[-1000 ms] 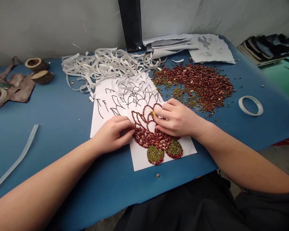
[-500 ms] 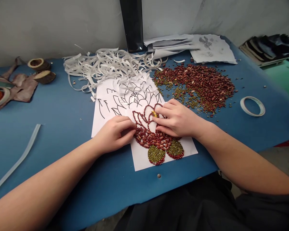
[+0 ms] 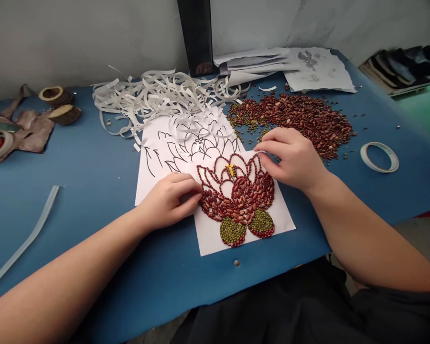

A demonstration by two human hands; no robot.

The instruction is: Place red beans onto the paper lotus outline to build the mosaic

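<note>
A white sheet with a bean flower picture (image 3: 236, 200) lies in front of me. Dark red beans fill its lower petals and line the upper outlines, green beans fill two rounded shapes below, and a small yellow piece marks the centre. At the sheet's left edge my left hand (image 3: 174, 198) rests with curled fingers, thumb and forefinger together against the sheet. My right hand (image 3: 290, 155) hovers by the upper right corner, its fingers bent but apart, with nothing visible in them. Under the bean picture lies another sheet with a black line drawing of a flower (image 3: 154, 148).
A heap of red and green beans (image 3: 301, 119) spreads at the back right. Curled white paper strips (image 3: 157, 95) pile up behind the sheets. A tape roll (image 3: 380, 157) lies to the right, stacked papers (image 3: 265, 71) at the back, wood pieces (image 3: 64, 114) at the left.
My right hand has lifted from the flower's upper petals and moved right to the sheet's upper right corner, uncovering the picture. My left hand has stayed in place.
</note>
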